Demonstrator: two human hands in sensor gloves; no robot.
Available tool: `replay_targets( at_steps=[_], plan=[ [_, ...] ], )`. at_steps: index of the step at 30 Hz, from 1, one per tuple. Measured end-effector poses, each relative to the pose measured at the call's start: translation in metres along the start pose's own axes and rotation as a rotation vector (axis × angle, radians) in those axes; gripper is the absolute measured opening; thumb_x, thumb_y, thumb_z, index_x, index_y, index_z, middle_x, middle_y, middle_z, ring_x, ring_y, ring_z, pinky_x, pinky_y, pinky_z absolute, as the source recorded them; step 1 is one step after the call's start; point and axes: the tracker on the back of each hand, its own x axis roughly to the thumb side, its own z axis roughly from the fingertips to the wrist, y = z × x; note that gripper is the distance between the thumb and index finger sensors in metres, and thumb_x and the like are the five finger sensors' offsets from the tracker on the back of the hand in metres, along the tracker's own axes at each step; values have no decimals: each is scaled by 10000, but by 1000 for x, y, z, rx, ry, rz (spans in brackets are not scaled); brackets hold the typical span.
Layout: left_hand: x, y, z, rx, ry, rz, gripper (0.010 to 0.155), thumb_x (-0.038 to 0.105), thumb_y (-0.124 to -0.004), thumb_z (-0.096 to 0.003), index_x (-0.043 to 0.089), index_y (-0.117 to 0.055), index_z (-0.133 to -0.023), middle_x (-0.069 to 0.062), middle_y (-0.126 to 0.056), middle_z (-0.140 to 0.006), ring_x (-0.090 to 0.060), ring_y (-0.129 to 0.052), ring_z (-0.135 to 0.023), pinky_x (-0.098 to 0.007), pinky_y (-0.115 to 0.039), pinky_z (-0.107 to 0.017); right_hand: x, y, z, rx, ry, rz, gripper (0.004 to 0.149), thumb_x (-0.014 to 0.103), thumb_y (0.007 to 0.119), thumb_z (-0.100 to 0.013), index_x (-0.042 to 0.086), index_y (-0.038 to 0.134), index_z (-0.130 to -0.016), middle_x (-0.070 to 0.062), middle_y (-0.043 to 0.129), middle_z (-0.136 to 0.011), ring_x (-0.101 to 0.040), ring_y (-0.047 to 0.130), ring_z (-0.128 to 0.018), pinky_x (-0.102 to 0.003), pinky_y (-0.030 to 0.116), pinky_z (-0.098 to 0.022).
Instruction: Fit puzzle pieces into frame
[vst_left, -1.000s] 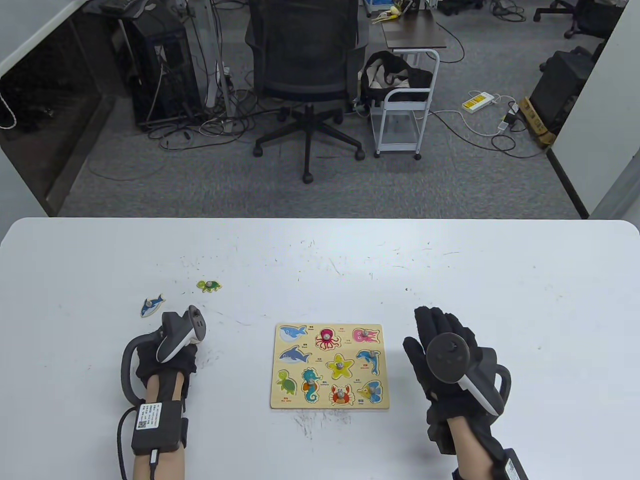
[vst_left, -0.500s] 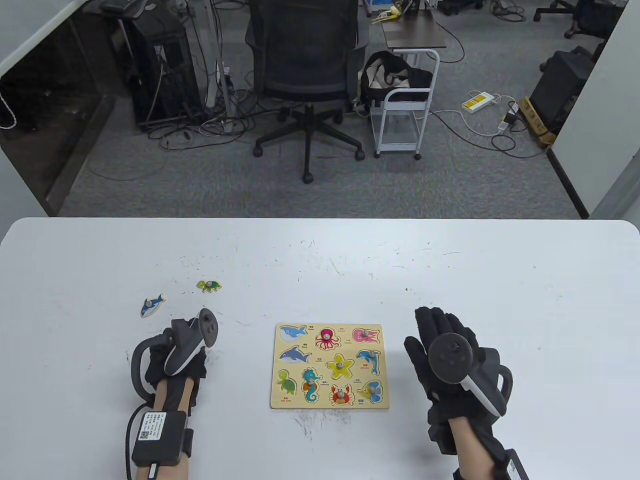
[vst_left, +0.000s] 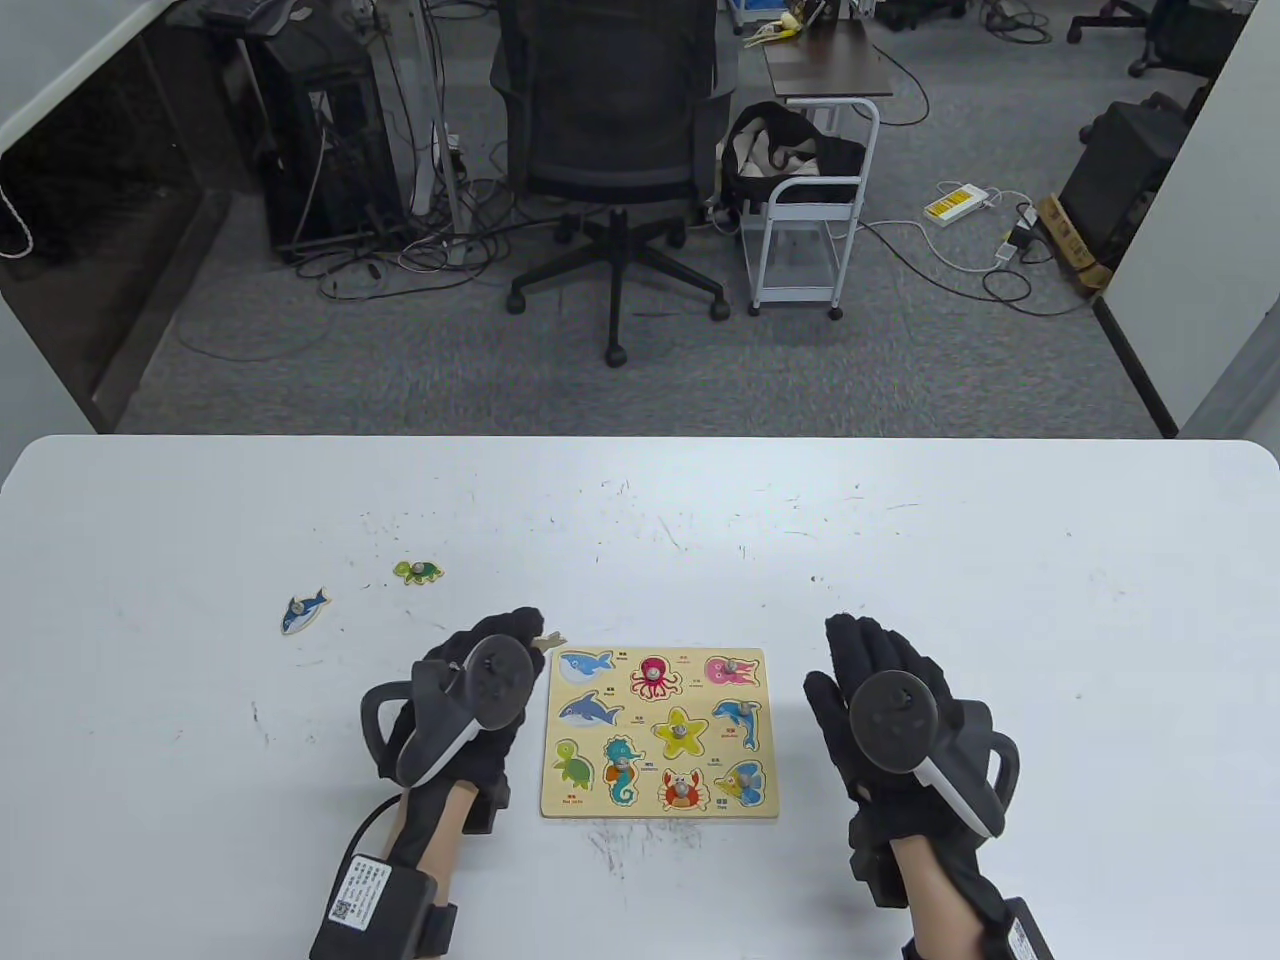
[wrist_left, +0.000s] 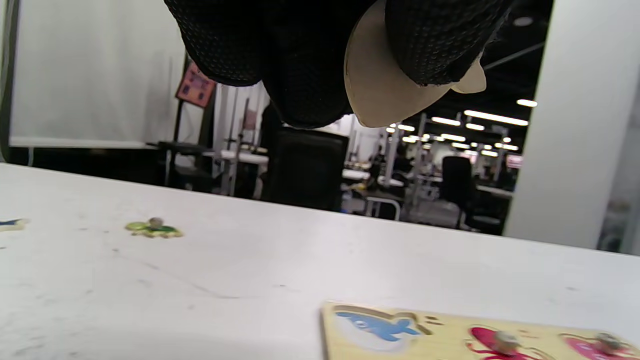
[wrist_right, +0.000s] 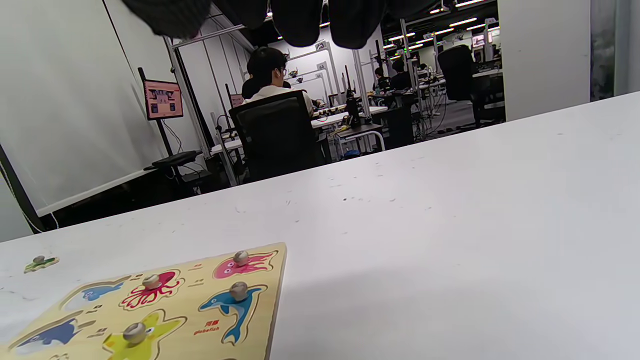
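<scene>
Your right hand (vst_left: 905, 740) lies flat, fingers straight, holding nothing, on the table (vst_left: 1000, 560) right of the puzzle frame (vst_left: 660, 733). Your left hand (vst_left: 470, 700), at the frame's left edge, pinches a wooden piece (wrist_left: 385, 90), face hidden. Step in hand, by my reading: carrying that piece to an empty recess. Next: turn it to match the outline, lower it flat. Beyond the frame, far left, wait the shark piece (vst_left: 303, 610) and turtle piece (vst_left: 417, 571).

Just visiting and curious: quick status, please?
Left hand grips a wooden piece beside the frame. Right hand open, idle. Shark piece, turtle piece loose. Nothing blocking.
</scene>
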Motion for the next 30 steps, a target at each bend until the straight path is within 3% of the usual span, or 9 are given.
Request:
replay_targets(
  at_steps=[5, 10, 15, 20, 24, 30],
  plan=[
    [38, 5, 13, 27, -106, 131, 498, 478, -810, -497, 424, -722, -984, 116, -902, -991, -105, -959, -847, -395, -796, -715, 9, 2, 3, 0, -98, -72, 635, 530, 721, -515, 275, 574, -1077, -44, 711, -1099, -342, 770, -980, -546, 601, -733],
    [62, 10, 27, 77, -191, 95, 495, 467, -811, -500, 427, -722, -985, 118, -892, -1003, -105, -954, -856, -395, -794, -719, 22, 5, 9, 24, -185, -156, 636, 539, 715, -512, 267, 584, -1072, -39, 745, -1074, -321, 814, -947, -533, 634, -716],
    [76, 13, 45, 146, -266, 76, 494, 456, -821, -497, 420, -732, -981, 108, -898, -999, -107, -959, -846, -397, -799, -711, 32, 14, 10, 175, -284, -437, 662, 570, 702, -504, 235, 604, -1066, -50, 806, -1022, -311, 870, -884, -526, 667, -685],
    [86, 18, 59, 210, -305, 82, 498, 457, -822, -496, 416, -731, -983, 106, -899, -996, -106, -962, -840, -396, -800, -709, 32, 26, 6, 345, -328, -606, 736, 643, 661, -488, 216, 580, -1082, -61, 825, -1001, -314, 887, -856, -525, 678, -669],
    [96, 21, 68, 260, -331, 50, 496, 459, -824, -494, 419, -736, -980, 108, -902, -993, -103, -962, -838, -395, -800, -710, 33, 33, 4, 416, -341, -703, 752, 661, 644, -484, 194, 598, -1072, -58, 861, -960, -303, 915, -818, -515, 698, -651],
    [103, 18, 73, 301, -345, -24, 495, 464, -824, -492, 425, -737, -978, 113, -900, -994, -99, -960, -841, -394, -800, -712, 31, 37, 2, 450, -318, -887, 628, 575, 689, -507, 176, 720, -992, -42, 946, -844, -268, 984, -709, -488, 748, -598]
  ],
)
